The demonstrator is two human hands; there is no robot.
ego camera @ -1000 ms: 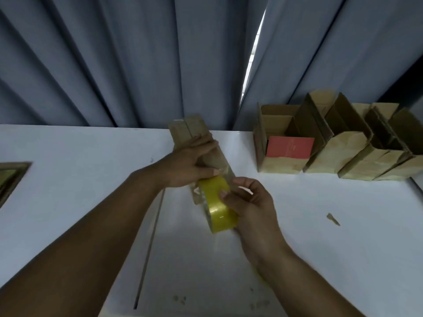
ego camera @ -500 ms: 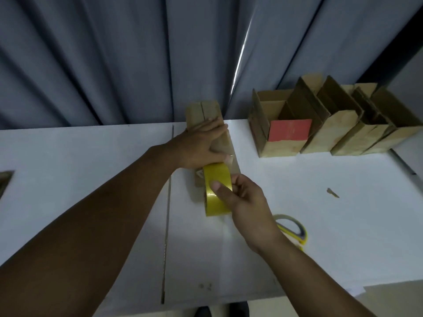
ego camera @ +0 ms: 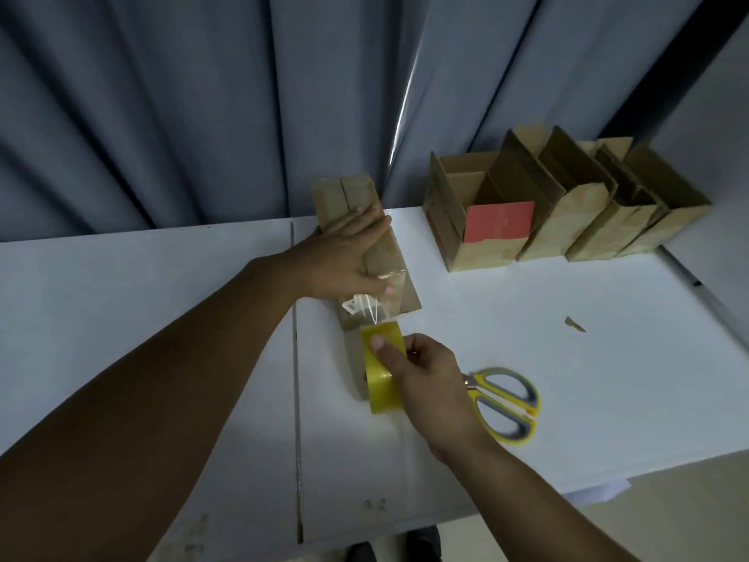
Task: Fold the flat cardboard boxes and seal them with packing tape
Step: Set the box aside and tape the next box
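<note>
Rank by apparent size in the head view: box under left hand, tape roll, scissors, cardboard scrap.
1. box
2. scissors and tape roll: alike, both partly hidden by the right hand, so unranked
3. cardboard scrap

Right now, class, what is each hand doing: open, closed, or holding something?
Left hand: open, pressing flat on the box.
Right hand: closed, holding the tape roll.

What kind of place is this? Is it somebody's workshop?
Probably a packing workspace, though I can't be sure. A row of folded cardboard boxes stands on a white table, the right hand holds a roll of yellow packing tape, and scissors lie beside it. A grey curtain hangs behind.
</note>
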